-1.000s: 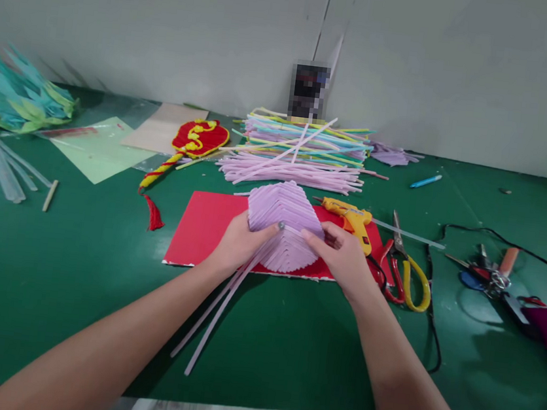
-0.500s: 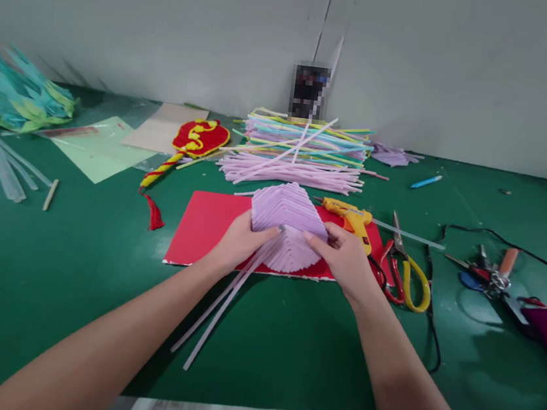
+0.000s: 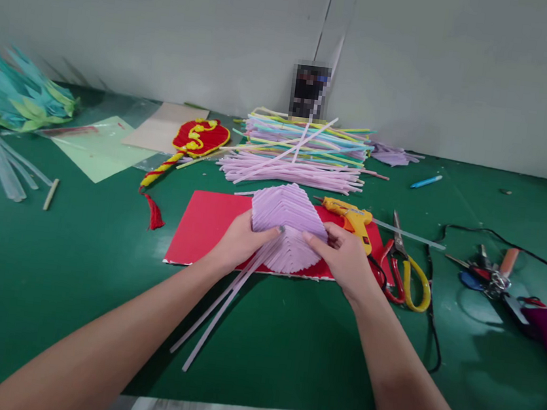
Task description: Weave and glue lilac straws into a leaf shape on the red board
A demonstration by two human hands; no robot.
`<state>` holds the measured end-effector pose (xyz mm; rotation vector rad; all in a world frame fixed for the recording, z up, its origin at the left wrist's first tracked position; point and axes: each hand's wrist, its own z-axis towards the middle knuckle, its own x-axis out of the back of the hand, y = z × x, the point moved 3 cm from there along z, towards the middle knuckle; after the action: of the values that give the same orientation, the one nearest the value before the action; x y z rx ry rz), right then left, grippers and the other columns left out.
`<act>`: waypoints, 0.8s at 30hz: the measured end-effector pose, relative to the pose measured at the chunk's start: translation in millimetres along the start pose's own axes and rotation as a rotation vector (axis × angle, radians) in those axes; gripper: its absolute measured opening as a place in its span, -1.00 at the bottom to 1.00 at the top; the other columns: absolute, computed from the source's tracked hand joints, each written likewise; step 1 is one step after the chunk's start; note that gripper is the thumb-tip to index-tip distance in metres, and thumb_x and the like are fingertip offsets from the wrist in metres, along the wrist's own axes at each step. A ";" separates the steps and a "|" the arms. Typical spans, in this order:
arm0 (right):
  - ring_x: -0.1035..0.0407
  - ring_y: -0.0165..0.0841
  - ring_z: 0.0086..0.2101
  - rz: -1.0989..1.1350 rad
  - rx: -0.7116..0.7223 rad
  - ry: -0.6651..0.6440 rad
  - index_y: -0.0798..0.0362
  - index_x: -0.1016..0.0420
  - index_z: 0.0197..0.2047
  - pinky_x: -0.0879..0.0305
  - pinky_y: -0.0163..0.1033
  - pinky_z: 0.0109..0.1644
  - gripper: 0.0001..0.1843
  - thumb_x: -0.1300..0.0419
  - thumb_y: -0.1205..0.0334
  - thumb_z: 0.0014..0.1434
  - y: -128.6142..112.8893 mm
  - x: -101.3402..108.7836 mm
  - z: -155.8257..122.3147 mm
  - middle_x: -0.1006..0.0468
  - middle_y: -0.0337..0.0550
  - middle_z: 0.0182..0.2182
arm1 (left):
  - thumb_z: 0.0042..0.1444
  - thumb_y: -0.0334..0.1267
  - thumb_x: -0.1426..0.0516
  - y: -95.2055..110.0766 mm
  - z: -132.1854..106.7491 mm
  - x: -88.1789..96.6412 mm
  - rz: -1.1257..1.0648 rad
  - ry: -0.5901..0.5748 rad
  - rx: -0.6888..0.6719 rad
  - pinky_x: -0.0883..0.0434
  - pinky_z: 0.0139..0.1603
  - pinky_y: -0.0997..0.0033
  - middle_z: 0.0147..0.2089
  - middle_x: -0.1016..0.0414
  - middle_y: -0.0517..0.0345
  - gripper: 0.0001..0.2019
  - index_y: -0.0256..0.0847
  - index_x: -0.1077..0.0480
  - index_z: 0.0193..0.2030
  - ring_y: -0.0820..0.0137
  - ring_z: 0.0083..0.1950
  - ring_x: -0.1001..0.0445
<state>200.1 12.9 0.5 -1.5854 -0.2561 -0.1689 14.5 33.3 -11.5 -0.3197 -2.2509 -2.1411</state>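
Note:
Both hands hold a lilac fan-shaped panel made of pipe cleaners laid side by side in a chevron pattern. My left hand is closed on its left edge, the thumb lying across its face. Under that thumb, two long pale pipe cleaners stick out toward the table's front edge. My right hand pinches the right edge between thumb and fingers. Beneath the panel lies a red board. A yellow glue gun rests on the board's right side, close to my right hand.
Red-and-yellow-handled scissors lie right of the board, near a black cord and a bunch of keys. Bundled coloured pipe cleaners are stacked behind. A red fan with a tassel and glue sticks lie to the left.

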 end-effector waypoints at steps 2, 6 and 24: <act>-0.34 -0.33 -0.36 0.007 0.000 0.001 0.07 -0.52 -0.25 -0.27 -0.19 -0.25 -0.73 -0.26 0.06 0.05 0.5 0.4 0.3 -0.52 -0.18 -0.38 | -0.01 -0.16 -0.25 0.2 0.1 -0.1 -0.004 -0.009 -0.006 -0.37 0.11 0.17 0.07 -0.51 -0.01 -0.56 -0.25 -0.41 0.03 0.15 0.10 -0.45; -0.32 -0.35 -0.39 -0.007 0.006 0.002 0.07 -0.52 -0.28 -0.25 -0.23 -0.30 -0.74 -0.27 0.06 0.04 1.3 1.0 0.8 -0.49 -0.20 -0.41 | -0.04 -0.14 -0.27 2.2 -0.3 -0.9 0.021 -0.041 -0.012 -0.39 0.10 0.18 0.07 -0.51 -0.01 -0.51 -0.26 -0.40 0.04 0.15 0.10 -0.45; -0.31 -0.37 -0.39 -0.031 0.016 -0.007 0.08 -0.51 -0.29 -0.24 -0.25 -0.30 -0.74 -0.26 0.06 0.05 1.9 -0.5 0.2 -0.50 -0.21 -0.41 | -0.05 -0.22 -0.22 3.4 0.1 -0.4 0.131 0.011 -0.026 -0.42 0.07 0.15 0.01 -0.54 -0.01 -0.57 -0.29 -0.41 0.00 0.17 0.05 -0.49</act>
<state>200.1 13.0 -1.5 -1.5672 -0.2872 -0.1850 15.4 33.4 -8.2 -0.4413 -2.1333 -2.1031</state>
